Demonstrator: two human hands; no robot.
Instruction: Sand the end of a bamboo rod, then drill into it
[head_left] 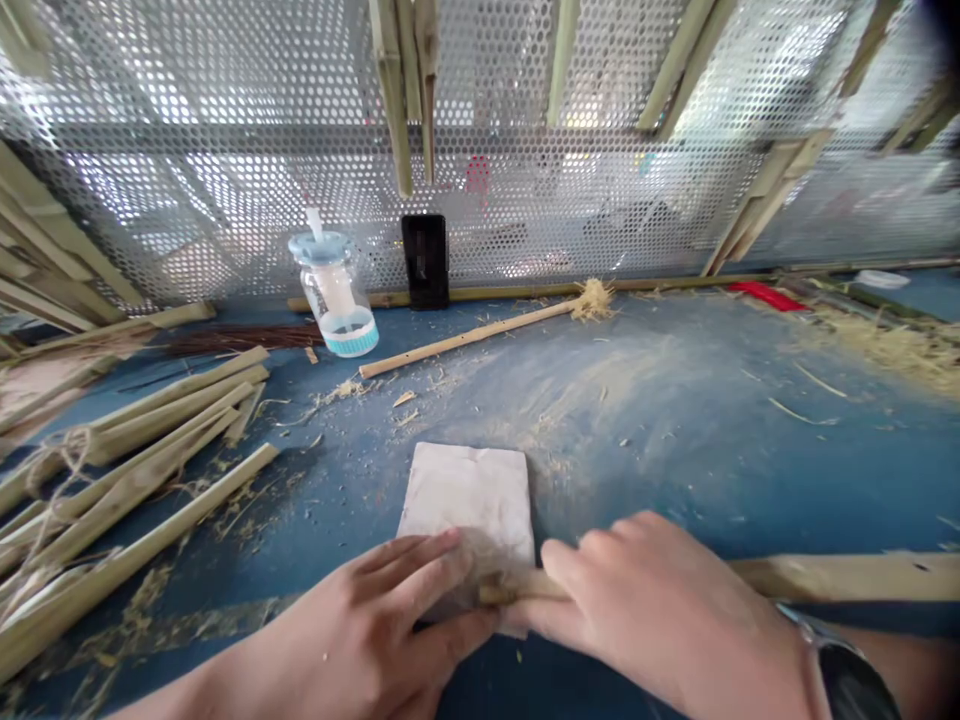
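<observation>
My right hand [637, 610] is wrapped round a bamboo stick [840, 578]. The stick lies sideways across the front of the table; its cut end pokes out left of the fingers, over the near part of a white square block [472, 490]. On that block rests my left hand [390, 610], fingers stretched out and thumb apart, close beside the stick's end. Whether the left fingers touch the stick is blurred. A dark watch is on the right wrist.
Bundled bamboo strips [150, 450] lie at left. Behind stand a clear jar with a straw [345, 300] and a black phone [426, 262] against the perforated metal screen [525, 150]. A thin stick with a frayed end [480, 335] lies across the blue table [675, 440]. Shavings [885, 335] are at right.
</observation>
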